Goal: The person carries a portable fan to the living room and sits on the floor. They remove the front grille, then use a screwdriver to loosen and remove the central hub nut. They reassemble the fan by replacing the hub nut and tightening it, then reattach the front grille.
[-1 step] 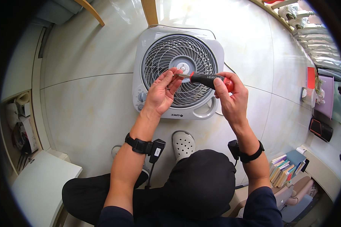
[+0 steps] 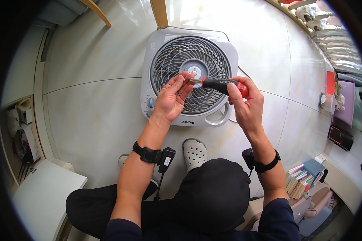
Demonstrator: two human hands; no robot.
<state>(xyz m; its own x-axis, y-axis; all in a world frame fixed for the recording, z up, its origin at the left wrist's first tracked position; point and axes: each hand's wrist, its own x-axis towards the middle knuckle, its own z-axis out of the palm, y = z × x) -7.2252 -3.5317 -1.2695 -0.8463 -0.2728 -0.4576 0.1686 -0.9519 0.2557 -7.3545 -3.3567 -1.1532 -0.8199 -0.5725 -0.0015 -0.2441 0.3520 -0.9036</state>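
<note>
My right hand [image 2: 247, 102] is wrapped round the black and red handle of a screwdriver [image 2: 216, 84], whose metal shaft points left. At the shaft's tip, the thumb and fingers of my left hand [image 2: 171, 98] are pinched together, palm turned up. Whatever sits between those fingertips is too small and too covered to make out. Both hands are above a light grey box fan [image 2: 147, 86], which lies flat on the floor with its round spiral grille [image 2: 165, 60] facing up. The fan's pale hub [image 2: 194, 71] shows just beyond the screwdriver's shaft.
Control knobs [image 2: 150, 103] sit at the fan's left, and its cable [image 2: 244, 71] runs along the right. A wooden leg [image 2: 159, 14] stands behind it. An open cabinet door [image 2: 48, 201] is at lower left, books [image 2: 303, 180] at lower right. My shoe [image 2: 195, 154] is near the fan.
</note>
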